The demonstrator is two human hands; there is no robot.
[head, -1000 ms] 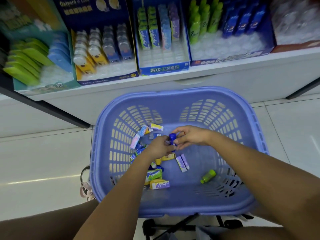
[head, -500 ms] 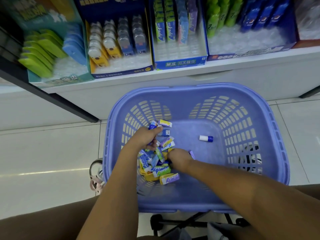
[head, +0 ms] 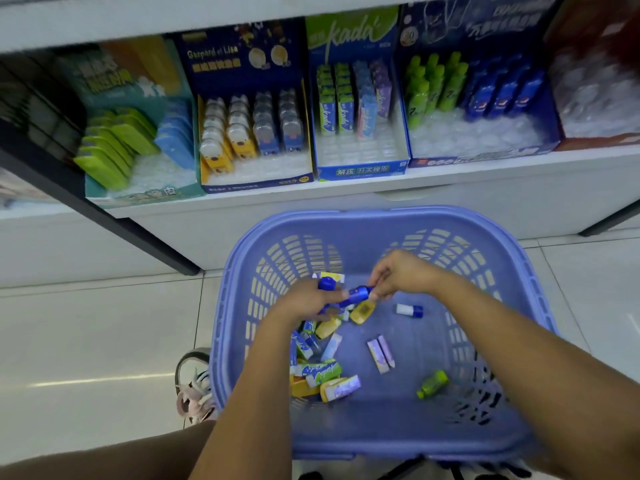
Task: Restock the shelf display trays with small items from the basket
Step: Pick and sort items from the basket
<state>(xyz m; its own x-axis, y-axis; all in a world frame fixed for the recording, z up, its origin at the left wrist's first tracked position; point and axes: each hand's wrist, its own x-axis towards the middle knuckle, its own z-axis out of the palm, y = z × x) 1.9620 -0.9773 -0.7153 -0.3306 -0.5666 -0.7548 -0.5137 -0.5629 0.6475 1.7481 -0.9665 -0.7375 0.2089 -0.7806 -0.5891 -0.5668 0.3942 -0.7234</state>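
Navy display box (head: 242,60), header: "Gaspard et Lisa"
Green-topped display box (head: 349,32), header: "kada"
Its front lip (head: 362,170): "解压 开关橡皮"
Packs (head: 334,119) inside: "kada"

Four display trays in a row on shelf (head: 450,176), L to R: tray 1 (head: 138,199), tray 2 (head: 256,186), tray 3 (head: 362,170), tray 4 (head: 485,157). Basket (head: 381,216) just in front of shelf, lower down, mostly below trays 3 & 4. Inside basket: heap of packs (head: 318,372) at L side, pair of packs (head: 380,355) mid-floor, capped tube (head: 409,310) R of centre, lone bottle (head: 432,384) nr R-front. Left hand (head: 304,301) & right hand (head: 401,275) over basket's middle, meeting on small tube (head: 358,293) betw. them. Shoe (head: 195,386) on floor, just beside basket's L-front corner.
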